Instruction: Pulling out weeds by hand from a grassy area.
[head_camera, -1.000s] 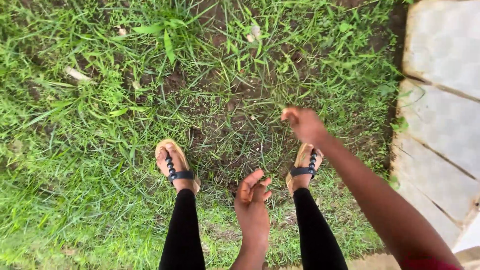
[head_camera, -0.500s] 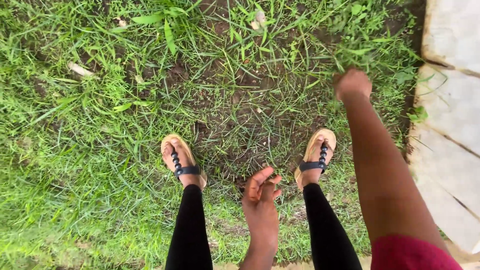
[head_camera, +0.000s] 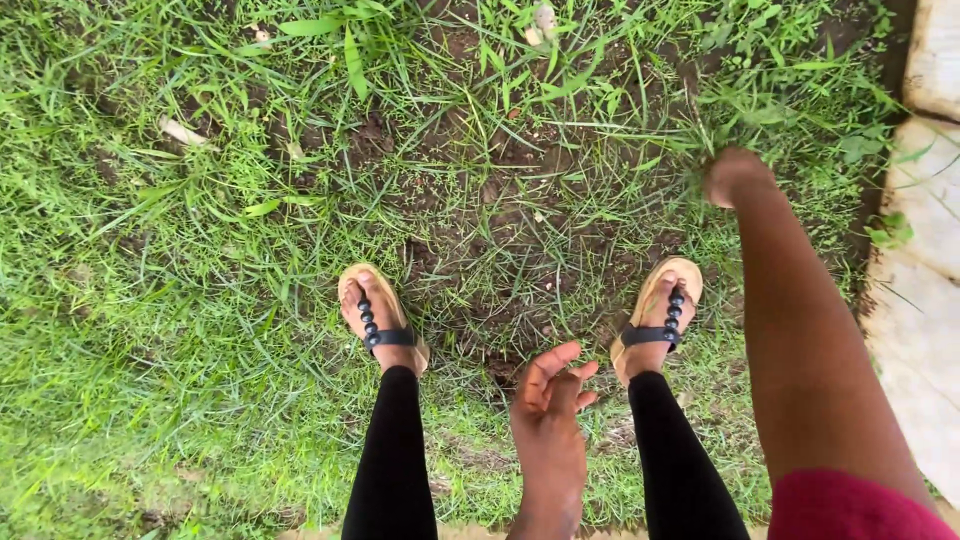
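My right hand (head_camera: 733, 176) reaches out to the right, curled into a fist at a tuft of long grass blades (head_camera: 672, 128) that fan out from it. My left hand (head_camera: 548, 402) hangs low between my legs, palm up, fingers apart and holding nothing. Below it lies a patch of dark bare soil (head_camera: 520, 230) with sparse grass. My feet wear tan sandals with black beaded straps, the left sandal (head_camera: 380, 318) and the right sandal (head_camera: 660, 318), on either side of the patch.
Thick green grass (head_camera: 150, 330) covers the ground to the left and front. Pale stone slabs (head_camera: 925, 280) run along the right edge. Small dry leaves (head_camera: 180, 130) lie in the grass at the upper left.
My right hand has swung outward to the right, from above the right foot to the grass near the slabs. The left hand has stayed between my legs.
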